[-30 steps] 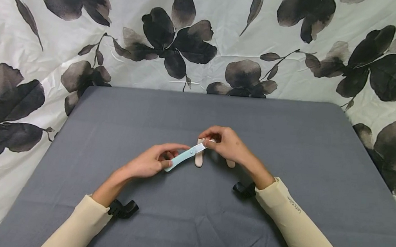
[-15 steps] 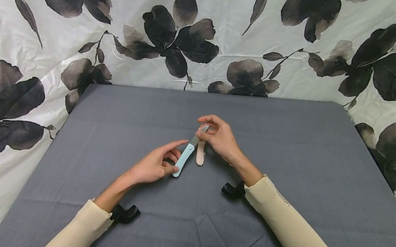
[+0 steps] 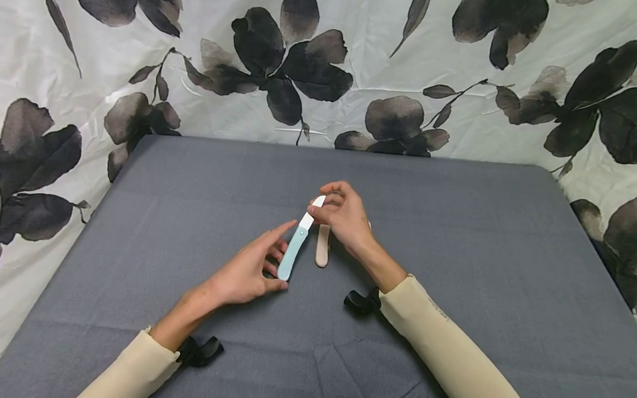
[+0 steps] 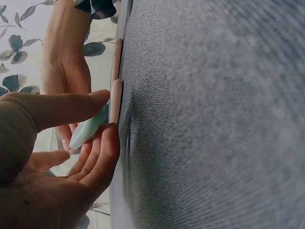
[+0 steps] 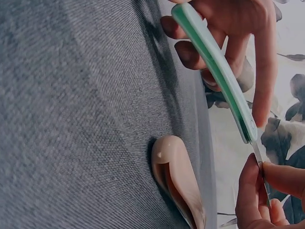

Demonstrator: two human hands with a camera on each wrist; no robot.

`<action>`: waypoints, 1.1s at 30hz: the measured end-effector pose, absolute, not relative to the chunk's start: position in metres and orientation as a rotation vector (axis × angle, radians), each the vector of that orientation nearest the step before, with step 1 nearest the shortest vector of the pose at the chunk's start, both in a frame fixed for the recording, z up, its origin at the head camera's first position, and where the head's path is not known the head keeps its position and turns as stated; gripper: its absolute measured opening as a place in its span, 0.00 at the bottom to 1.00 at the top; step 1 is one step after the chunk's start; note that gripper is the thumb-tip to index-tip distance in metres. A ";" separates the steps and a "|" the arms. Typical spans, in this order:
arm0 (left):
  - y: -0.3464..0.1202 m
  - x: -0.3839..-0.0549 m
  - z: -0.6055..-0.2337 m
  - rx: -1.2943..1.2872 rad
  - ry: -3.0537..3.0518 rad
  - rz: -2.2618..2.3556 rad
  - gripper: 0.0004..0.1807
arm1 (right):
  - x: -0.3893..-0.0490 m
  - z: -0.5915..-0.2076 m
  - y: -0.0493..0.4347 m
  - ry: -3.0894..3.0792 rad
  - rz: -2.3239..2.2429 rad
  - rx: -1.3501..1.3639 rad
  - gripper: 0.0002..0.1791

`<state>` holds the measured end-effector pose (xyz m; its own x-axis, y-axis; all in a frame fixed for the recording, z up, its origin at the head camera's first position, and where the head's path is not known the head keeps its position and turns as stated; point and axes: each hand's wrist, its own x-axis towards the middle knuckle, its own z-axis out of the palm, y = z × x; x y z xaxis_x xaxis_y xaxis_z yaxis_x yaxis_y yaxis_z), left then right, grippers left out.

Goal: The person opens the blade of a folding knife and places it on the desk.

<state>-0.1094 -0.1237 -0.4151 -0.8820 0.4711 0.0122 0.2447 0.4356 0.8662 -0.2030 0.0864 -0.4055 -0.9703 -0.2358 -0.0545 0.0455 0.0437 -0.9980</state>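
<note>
In the head view my right hand (image 3: 346,219) pinches the pale blade of a folding knife (image 3: 293,255) between thumb and fingers. The knife is unfolded, its light blue-green handle pointing down toward my left hand (image 3: 251,268). My left fingers are spread behind the handle, with the thumb by its lower end; they are not curled round it. From the right wrist view, the handle (image 5: 219,71) stands above the cloth. A beige folded knife (image 3: 322,248) lies on the table just right of the blue-green one. Behind it, the left wrist view shows another beige piece (image 4: 116,58).
A grey cloth (image 3: 184,174) covers the table, creased near the front. Behind and beside it hangs a white sheet with dark flowers (image 3: 313,66). Black wrist cameras (image 3: 199,352) sit at both cream sleeves (image 3: 452,356).
The blue-green knife has swung from slanted to nearly upright in the head view as my right hand moved away and left. My left fingers have loosened from the handle.
</note>
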 end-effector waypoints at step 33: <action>-0.118 -0.097 -0.423 0.485 2.733 1.284 0.54 | -0.207 -0.414 0.073 2.282 -1.754 -0.337 0.27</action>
<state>-0.0968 -0.1175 -0.4233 -0.9464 0.3177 0.0583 0.2477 0.5980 0.7623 -0.2074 0.0729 -0.4142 -0.9438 -0.3265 -0.0512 -0.0344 0.2513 -0.9673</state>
